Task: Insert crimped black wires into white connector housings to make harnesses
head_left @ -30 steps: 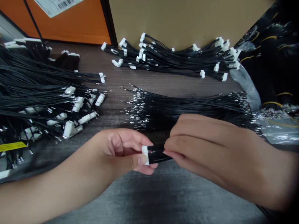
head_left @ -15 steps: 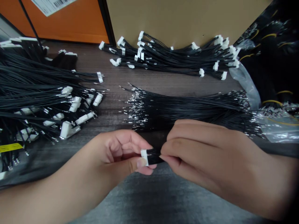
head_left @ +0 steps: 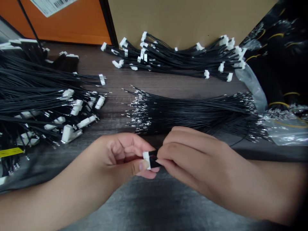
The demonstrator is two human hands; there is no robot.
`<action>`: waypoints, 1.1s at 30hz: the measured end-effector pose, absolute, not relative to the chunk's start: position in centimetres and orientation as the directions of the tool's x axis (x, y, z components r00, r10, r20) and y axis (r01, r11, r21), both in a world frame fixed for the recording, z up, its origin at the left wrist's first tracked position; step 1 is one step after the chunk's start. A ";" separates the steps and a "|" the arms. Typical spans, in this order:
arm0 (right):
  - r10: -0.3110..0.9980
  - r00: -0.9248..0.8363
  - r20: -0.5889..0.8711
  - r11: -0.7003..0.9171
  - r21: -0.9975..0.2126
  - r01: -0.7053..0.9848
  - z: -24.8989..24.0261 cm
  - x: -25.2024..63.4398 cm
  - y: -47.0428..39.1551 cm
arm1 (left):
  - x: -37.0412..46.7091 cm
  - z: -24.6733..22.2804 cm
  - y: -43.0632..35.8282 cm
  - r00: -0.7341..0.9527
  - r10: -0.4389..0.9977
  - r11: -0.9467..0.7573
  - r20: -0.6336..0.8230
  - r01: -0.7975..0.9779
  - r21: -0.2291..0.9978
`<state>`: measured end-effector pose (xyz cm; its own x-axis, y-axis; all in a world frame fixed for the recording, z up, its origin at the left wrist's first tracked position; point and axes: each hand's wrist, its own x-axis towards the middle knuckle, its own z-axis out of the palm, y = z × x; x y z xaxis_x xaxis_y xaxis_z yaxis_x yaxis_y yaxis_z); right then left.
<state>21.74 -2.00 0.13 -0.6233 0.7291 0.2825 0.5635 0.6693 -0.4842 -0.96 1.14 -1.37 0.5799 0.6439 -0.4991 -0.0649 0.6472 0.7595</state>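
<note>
My left hand (head_left: 127,157) pinches a small white connector (head_left: 146,160) between thumb and fingers. Black wires (head_left: 153,162) run out of the connector's right side. Closed around those wires, just beside the connector, is my right hand (head_left: 192,160); its fingertips hide whether it grips one wire or several. Behind both hands lies a wide bundle of loose black wires (head_left: 183,112) with bare metal terminals at its ends.
Finished-looking cables with white connectors (head_left: 178,57) lie at the back against a tan board (head_left: 187,22). A pile of wired connectors (head_left: 77,107) fills the left, near an orange box (head_left: 69,22). Plastic-wrapped wire bundles (head_left: 284,128) lie at the right.
My right hand has moved left, closer to the connector, so less of the wires shows between the hands. My left hand keeps its pinch on the connector.
</note>
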 end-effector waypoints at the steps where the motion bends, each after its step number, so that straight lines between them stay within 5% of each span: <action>1: 0.734 -0.629 0.257 0.656 -0.509 0.558 0.6 22.0 -1.8 | -1.1 -1.5 1.2 0.580 0.646 0.647 -0.497 -0.070 0.759; 12: 0.755 -0.597 0.272 0.651 -0.429 0.627 -0.7 23.9 4.5 | -0.9 0.7 2.2 0.501 0.588 0.708 -0.635 0.060 0.704; 20: 0.774 -0.546 0.320 0.625 -0.520 0.582 1.4 24.3 2.6 | -1.1 0.1 2.1 0.507 0.587 0.720 -0.631 0.029 0.694; 28: 0.743 -0.619 0.253 0.667 -0.358 0.654 2.7 23.4 -0.6 | -1.0 0.4 2.1 0.506 0.587 0.718 -0.632 0.035 0.695; 33: 0.768 -0.601 0.219 0.634 -0.392 0.667 1.7 22.7 -1.1 | -1.1 0.0 2.0 0.534 0.589 0.699 -0.607 0.040 0.714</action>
